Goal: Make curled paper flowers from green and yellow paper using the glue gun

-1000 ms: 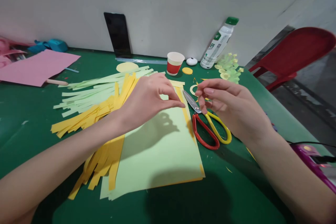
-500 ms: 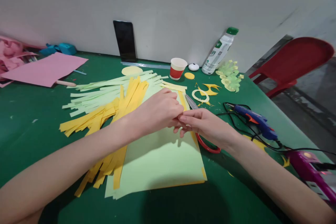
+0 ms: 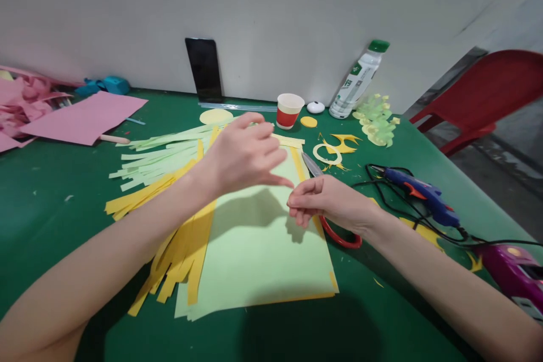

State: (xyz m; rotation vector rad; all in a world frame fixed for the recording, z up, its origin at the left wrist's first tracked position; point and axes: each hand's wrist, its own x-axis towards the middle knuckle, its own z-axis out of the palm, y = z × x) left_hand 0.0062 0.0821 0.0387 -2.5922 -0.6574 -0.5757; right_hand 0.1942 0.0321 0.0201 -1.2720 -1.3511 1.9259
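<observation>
My left hand [image 3: 248, 154] hovers above the pale green paper sheets [image 3: 254, 266], its fingers apart and its thumb stretched toward the other hand. Close to that thumb tip, my right hand [image 3: 318, 199] is closed in a pinch. Whatever lies between its fingertips, if anything, is too small to make out. Under and left of my left arm spread yellow paper strips [image 3: 195, 260] and pale green paper strips [image 3: 156, 160]. Partly hidden behind my right hand are scissors with red handles [image 3: 339, 240], blades pointing away.
Behind are a paper cup [image 3: 287, 119], a leaning bottle [image 3: 356, 82] and a phone [image 3: 204, 70] against the wall. A blue glue gun [image 3: 424, 198] and its black cable lie right, near a purple power strip [image 3: 509, 271]. Pink paper [image 3: 89, 119] lies left.
My left hand has drawn away to the left and up from my right hand, and its fingers have spread. The right hand stays pinched in nearly the same place.
</observation>
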